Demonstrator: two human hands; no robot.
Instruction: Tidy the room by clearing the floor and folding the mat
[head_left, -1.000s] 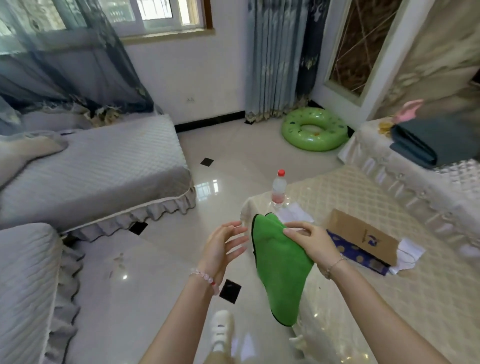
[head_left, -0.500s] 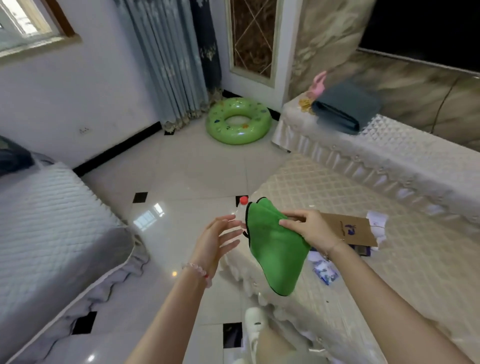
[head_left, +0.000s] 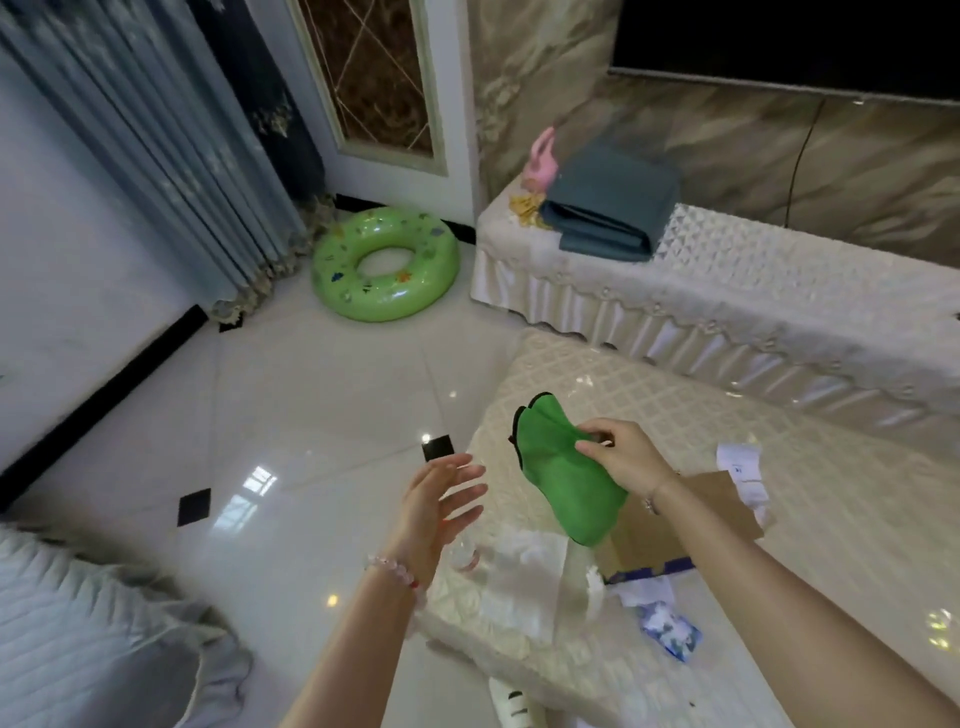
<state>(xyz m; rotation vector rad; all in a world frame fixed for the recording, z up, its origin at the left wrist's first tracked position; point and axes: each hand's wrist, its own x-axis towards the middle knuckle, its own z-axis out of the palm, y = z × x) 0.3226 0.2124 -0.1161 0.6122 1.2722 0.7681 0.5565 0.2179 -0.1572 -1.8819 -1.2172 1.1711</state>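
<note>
Right grip (head_left: 623, 460) pinched on upper edge of green black-trimmed cloth (head_left: 558, 486), dangled above cream quilted mat (head_left: 649, 395) lying unfolded on white tiled floor (head_left: 322, 405). Left grip (head_left: 441, 499) spread, empty, probably poised to take cloth's free edge. Brown paper bag (head_left: 719, 496) part-hidden behind cloth; clear litter (head_left: 524, 571) below left grip blurred.

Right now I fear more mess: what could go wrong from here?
The right hand pinches the green black-trimmed cloth at one spot; it could slip. A brown paper bag, white slips and a blue-white packet lie on the cream quilted mat; folding it now might scatter them.
</note>
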